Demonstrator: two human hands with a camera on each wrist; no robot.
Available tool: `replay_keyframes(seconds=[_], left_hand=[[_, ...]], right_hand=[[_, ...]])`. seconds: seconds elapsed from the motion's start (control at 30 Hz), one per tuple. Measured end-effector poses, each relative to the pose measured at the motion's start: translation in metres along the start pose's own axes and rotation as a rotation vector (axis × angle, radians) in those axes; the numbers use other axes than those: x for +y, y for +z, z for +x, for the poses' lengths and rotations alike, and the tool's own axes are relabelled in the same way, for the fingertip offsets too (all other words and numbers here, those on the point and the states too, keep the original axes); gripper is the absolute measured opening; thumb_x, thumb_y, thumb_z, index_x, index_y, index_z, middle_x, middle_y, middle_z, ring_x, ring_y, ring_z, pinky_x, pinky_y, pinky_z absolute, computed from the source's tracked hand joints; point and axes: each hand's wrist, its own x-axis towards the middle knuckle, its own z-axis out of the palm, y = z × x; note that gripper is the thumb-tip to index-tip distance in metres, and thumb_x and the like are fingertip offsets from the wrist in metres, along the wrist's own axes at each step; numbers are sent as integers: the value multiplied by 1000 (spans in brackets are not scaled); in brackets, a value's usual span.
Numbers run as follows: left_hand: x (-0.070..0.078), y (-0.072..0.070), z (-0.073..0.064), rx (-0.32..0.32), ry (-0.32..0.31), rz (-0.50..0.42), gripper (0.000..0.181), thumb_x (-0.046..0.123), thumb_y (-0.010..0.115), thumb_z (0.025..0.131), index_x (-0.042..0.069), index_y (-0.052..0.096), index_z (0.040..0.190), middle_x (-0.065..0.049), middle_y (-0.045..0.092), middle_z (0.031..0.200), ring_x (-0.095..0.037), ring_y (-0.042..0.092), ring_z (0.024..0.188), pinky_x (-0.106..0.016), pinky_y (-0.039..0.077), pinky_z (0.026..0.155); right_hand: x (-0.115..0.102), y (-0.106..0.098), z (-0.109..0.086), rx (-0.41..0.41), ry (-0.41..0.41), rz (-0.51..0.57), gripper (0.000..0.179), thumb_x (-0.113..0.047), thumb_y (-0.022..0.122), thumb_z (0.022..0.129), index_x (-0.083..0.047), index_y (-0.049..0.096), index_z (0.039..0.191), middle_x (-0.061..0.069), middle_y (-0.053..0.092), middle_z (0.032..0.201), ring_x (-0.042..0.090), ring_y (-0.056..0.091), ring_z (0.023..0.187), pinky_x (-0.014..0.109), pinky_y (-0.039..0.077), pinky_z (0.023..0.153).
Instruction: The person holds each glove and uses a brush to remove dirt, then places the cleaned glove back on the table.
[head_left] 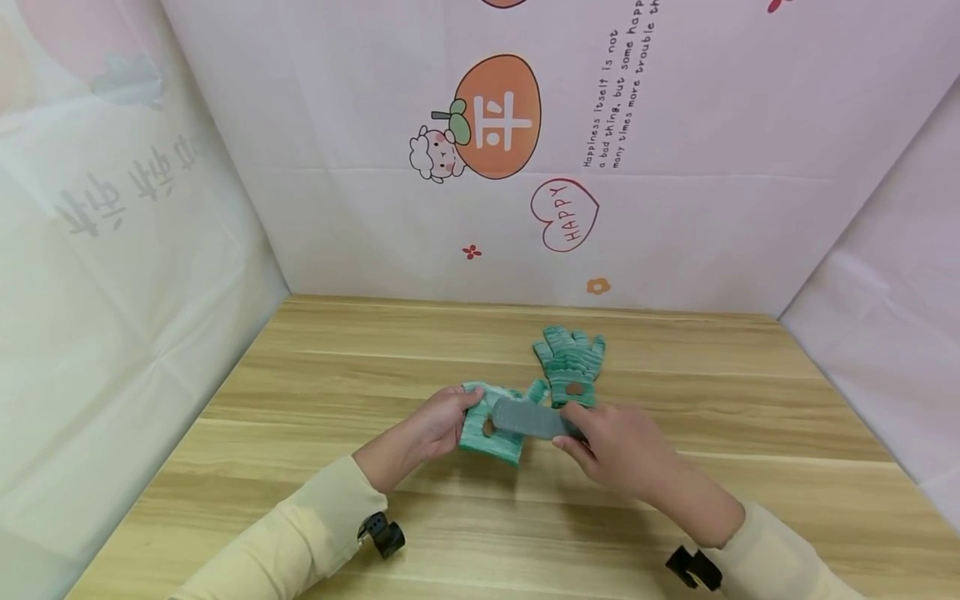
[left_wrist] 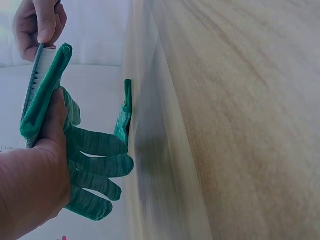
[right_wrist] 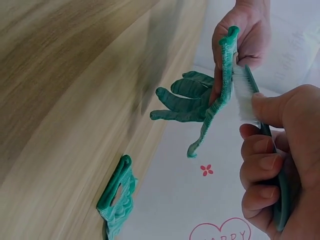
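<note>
My left hand (head_left: 438, 423) grips a green striped knit glove (head_left: 495, 448) by its side, thumb on top and fingers beneath. A brown spot (head_left: 488, 427) shows on the glove's cuff. In the left wrist view the glove's fingers hang loose past my hand, raised over the table. My right hand (head_left: 624, 448) holds a brush (head_left: 528, 419) by its handle, fingers curled around it. White bristles (right_wrist: 243, 95) face the glove's surface, right at it in the right wrist view. The brush's grey-green back is turned up in the head view.
A second green glove (head_left: 572, 358) lies flat on the wooden table (head_left: 360, 350), behind the hands, with a brown spot on its cuff. White printed cloth (head_left: 360, 208) stands along the table's back and both sides. A small black camera (head_left: 385, 534) sits at each wrist.
</note>
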Motion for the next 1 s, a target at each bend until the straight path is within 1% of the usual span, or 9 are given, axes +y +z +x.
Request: replay_keyframes(seconds=[0.1,0.17,0.27,0.4,0.5,0.67,0.7,0.9,1.0], left_hand=[[1,0,-1,1,3,0,32,19,29,109,-2,53,113,-3,68,91,-15,68,87,-33,56,79],[2,1,-1,5,4,-8,31,19,30,109,0,54,108,-3,68,89,-14,68,83,-31,57,76],[2,2,-1,2,7,-18,30,19,31,109,3,55,102,-3,68,86,-13,68,80,-29,57,71],[2,3,-2,-12,15,-18,30,18,30,109,3,55,100,-3,68,85,-13,68,79,-29,57,70],[2,3,-2,-27,16,-17,31,19,30,109,1,55,103,-4,68,87,-14,68,80,-30,57,72],[2,2,-2,-61,3,10,36,20,28,109,-5,52,119,-7,69,97,-17,68,90,-34,56,81],[2,2,-2,-59,1,13,37,21,28,109,-6,51,121,-7,69,98,-18,68,91,-35,56,81],[0,1,-1,-25,2,5,37,21,29,109,-6,51,121,-8,70,98,-19,68,91,-37,55,83],[0,0,0,-31,6,13,38,22,29,109,-6,51,122,-9,70,99,-20,68,92,-37,55,84]], right_hand=[[-1,-1,-1,-1,9,18,20,-28,69,92,-10,61,96,-13,43,59,1,33,47,19,27,40],[-1,-2,0,22,16,20,22,-26,70,92,-7,61,98,-12,44,59,0,33,47,19,28,40],[1,-3,3,68,27,7,24,-24,70,91,-5,58,99,-11,40,58,1,32,46,19,26,39],[2,-5,6,91,40,-15,24,-24,70,91,-5,57,100,-10,37,57,2,32,45,19,26,39],[2,-4,6,89,36,-32,24,-26,71,90,-7,57,96,-10,38,57,2,32,45,19,26,38],[3,-1,6,77,-4,-71,25,-28,73,88,-11,55,88,-11,38,57,2,32,46,19,25,39],[3,0,6,70,-6,-74,25,-28,73,88,-11,55,88,-11,39,57,2,33,46,19,25,39],[3,-2,5,43,-1,-62,24,-27,73,89,-11,56,88,-11,42,57,2,34,46,20,27,39],[4,-3,3,40,-5,-56,24,-27,73,89,-11,55,87,-11,40,57,2,33,47,20,26,40]])
